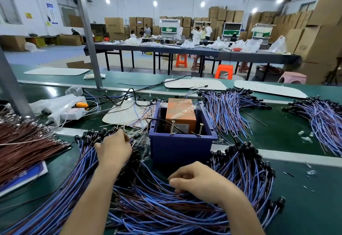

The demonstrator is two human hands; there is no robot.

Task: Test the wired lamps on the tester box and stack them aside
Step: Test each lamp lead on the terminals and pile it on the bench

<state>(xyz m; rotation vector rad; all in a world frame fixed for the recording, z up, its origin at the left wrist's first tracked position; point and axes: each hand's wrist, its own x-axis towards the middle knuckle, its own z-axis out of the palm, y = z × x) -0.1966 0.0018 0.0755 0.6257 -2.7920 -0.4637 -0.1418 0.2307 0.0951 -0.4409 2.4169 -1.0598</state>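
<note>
Left hand (112,149) rests among wired lamps (157,203), grip hidden; right hand (201,179) pinches their wires; tester box (181,148) just ahead, nearer the right.

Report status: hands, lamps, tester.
Left hand on lamp heads, grip hidden. Right hand curled round wires. Tester box untouched, wires heaped around.

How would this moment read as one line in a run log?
phase: picking lamps | left hand: on black lamp heads | right hand: pinching lamp wires | tester box: untouched
</note>
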